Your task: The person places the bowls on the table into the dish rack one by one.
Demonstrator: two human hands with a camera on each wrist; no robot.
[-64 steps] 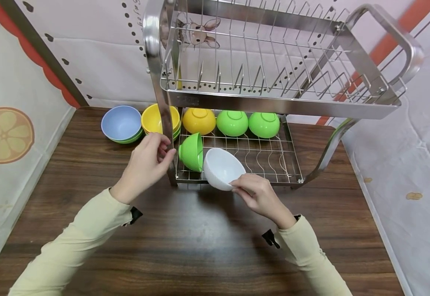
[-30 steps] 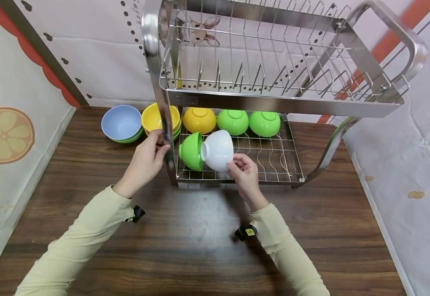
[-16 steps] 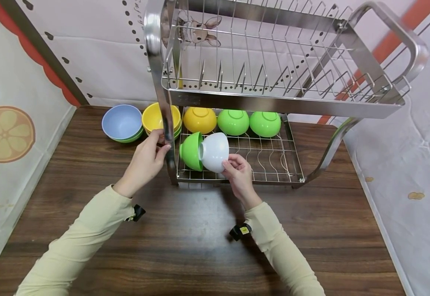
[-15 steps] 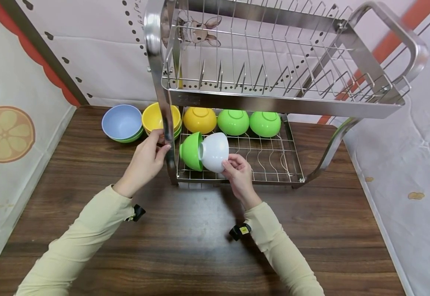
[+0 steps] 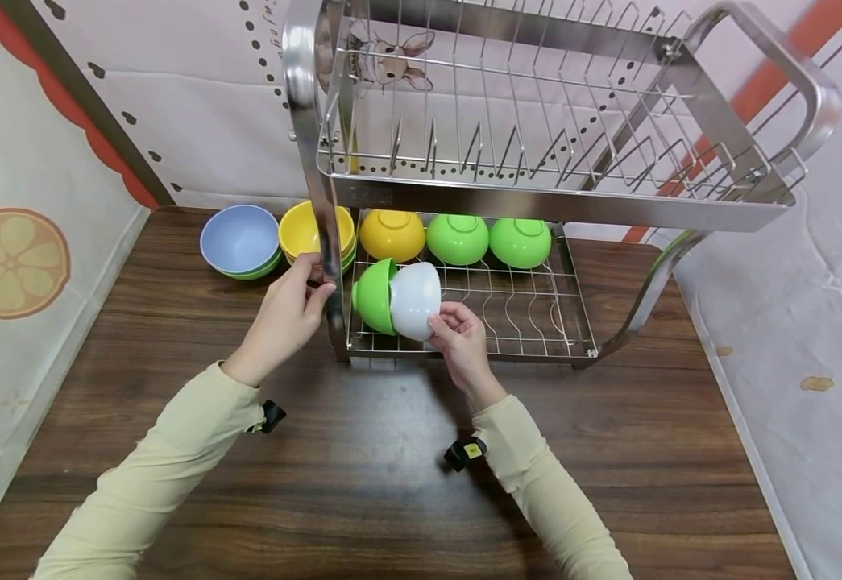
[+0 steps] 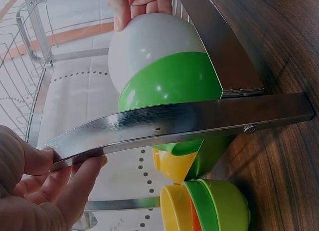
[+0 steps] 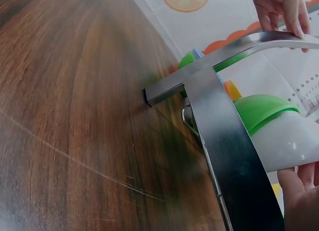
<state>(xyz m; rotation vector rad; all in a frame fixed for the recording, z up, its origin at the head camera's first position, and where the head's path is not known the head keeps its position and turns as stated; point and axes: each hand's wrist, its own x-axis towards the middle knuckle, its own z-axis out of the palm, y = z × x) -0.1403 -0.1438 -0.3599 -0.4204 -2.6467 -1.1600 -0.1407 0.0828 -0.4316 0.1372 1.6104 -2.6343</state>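
Observation:
In the head view my right hand (image 5: pixel 462 346) pinches the rim of a white bowl (image 5: pixel 416 301), which lies on its side. The white bowl's base sits inside the mouth of a green bowl (image 5: pixel 374 296), also tipped sideways at the left of the rack's lower tier. My left hand (image 5: pixel 284 314) grips the front left leg of the metal dish rack (image 5: pixel 329 274), thumb and fingers around the bar. The left wrist view shows the green bowl (image 6: pixel 169 84) overlapping the white bowl (image 6: pixel 154 41) behind that leg.
Behind, an upside-down yellow bowl (image 5: pixel 391 235) and two green bowls (image 5: pixel 457 239) line the lower tier. Left of the rack stand a blue bowl (image 5: pixel 238 239) on a green one and a yellow bowl (image 5: pixel 297 229) atop a stack. The wire upper tier (image 5: pixel 537 201) overhangs the lower one.
My right hand brought the white bowl from the rack's front edge, turned it onto its side, and moved it left into the green bowl. My left hand closed on the rack leg.

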